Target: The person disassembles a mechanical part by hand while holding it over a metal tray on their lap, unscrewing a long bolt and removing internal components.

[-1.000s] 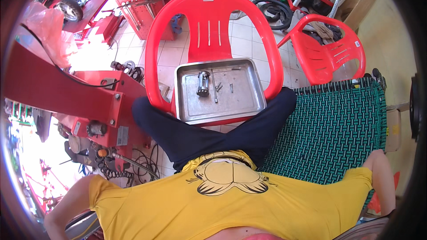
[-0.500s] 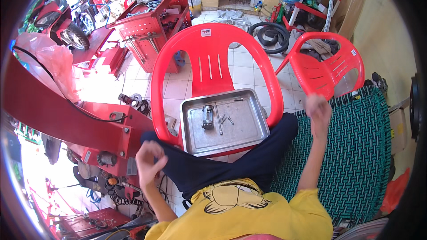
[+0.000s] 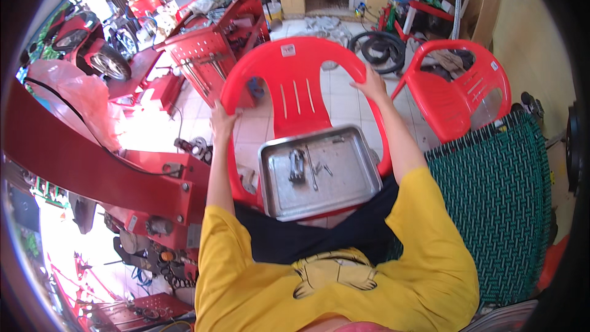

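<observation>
- A person in a yellow shirt grips a red plastic chair with both hands, one on each side of its curved back and arm rail.
- The left hand is closed around the rail on the chair's left side, fingers wrapped over the edge.
- The right hand is clasped on the rail at the upper right of the backrest, fingers curled over the rim.
- The chair stands directly in front of the person, its seat close against the dark-clad lap.
- A shallow metal tray rests on the seat, tilted slightly, with a small metal part and a few thin loose pieces lying in it.
- A second red chair stands to the right, near a green woven cot just beside the person.
- A red tool cart sits beyond the chair at the left, and a black tyre lies on the tiled floor behind.
</observation>
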The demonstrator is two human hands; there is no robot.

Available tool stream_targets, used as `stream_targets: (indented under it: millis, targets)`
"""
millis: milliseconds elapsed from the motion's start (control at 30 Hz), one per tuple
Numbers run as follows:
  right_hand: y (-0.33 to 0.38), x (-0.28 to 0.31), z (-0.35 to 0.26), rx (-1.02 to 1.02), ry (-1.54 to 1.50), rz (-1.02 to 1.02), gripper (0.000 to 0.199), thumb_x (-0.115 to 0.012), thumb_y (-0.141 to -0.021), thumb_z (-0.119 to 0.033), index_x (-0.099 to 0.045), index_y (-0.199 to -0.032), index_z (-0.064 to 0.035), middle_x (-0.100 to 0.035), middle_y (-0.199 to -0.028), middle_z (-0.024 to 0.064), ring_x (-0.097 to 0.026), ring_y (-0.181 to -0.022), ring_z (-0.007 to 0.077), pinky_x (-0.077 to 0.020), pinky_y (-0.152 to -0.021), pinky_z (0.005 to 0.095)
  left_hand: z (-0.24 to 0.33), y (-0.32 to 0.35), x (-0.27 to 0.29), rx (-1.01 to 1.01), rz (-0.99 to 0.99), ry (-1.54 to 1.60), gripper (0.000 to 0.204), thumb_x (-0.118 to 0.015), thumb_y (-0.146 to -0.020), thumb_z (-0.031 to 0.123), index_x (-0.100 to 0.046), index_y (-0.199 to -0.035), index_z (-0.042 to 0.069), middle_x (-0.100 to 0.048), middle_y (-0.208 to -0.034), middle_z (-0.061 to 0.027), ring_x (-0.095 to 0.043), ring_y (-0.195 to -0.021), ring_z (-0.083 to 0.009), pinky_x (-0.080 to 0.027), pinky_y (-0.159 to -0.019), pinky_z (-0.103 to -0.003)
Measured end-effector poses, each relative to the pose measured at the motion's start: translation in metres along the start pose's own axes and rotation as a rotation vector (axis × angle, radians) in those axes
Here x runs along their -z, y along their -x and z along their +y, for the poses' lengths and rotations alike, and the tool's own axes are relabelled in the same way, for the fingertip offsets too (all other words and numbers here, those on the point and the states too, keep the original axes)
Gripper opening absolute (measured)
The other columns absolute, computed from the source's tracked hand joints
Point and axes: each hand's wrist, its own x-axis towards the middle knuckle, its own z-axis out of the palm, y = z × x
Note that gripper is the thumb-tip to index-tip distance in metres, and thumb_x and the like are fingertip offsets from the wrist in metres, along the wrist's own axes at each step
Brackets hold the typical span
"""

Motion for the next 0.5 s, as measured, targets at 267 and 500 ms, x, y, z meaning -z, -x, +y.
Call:
stream_targets:
  millis: [267,500]
  targets:
    - [0.012,0.016,-0.013,-0.035,0.005,0.047,0.075,-0.086,-0.063,-0.022,-0.05,-0.127,-0.0086,-0.07,-0.103,0.0223,-0.067,-0.098,0.0425,-0.0527,-0.084,0.0506,-0.024,-0.004,-0.002,-0.141,0.156,-0.047,0.069,-0.087,-0.061,0.02,-0.047,-0.115,0.004,-0.069,-0.096,-0.0243,-0.067,-0.091,-0.0449,-0.054,-0.08,-0.053]
    - [0.014,0.021,-0.014,-0.045,-0.072,0.046,0.078,-0.085,-0.062,-0.018,-0.05,-0.132,-0.0091,-0.07,-0.106,0.0225,-0.067,-0.099,0.0429,-0.0532,-0.087,0.049,-0.018,0.001,0.004,-0.121,0.113,0.018,0.081,-0.087,-0.056,0.016,-0.047,-0.126,0.003,-0.067,-0.102,-0.0246,-0.067,-0.094,-0.0438,-0.054,-0.085,-0.05]
